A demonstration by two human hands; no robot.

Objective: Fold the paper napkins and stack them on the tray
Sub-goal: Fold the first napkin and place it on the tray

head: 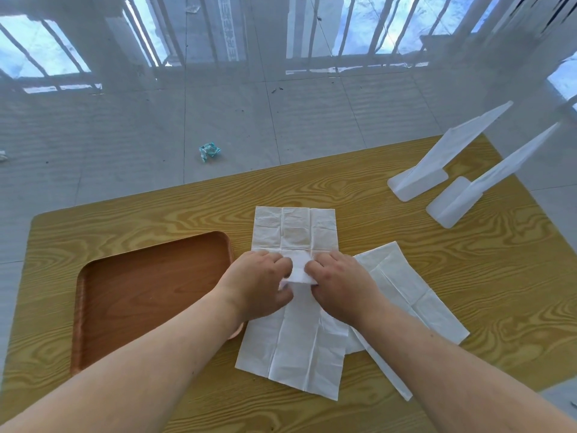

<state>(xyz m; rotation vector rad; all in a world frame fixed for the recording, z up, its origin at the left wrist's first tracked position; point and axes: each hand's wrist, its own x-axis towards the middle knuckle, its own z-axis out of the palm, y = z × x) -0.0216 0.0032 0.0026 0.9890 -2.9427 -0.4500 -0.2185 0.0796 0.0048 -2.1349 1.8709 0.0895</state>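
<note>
A white paper napkin [295,232] lies unfolded lengthwise in the middle of the wooden table [468,276]. My left hand [256,284] and my right hand [340,285] meet over its middle, and each pinches a small raised fold of it between thumb and fingers. A second unfolded napkin [406,289] lies at an angle to the right, partly under the first and under my right wrist. The brown wooden tray [140,295] sits to the left with nothing on it, its right corner hidden by my left arm.
Two white plastic stands [443,157] rise at the table's far right corner. Beyond the far table edge is a tiled floor with a crumpled teal wrapper [209,150].
</note>
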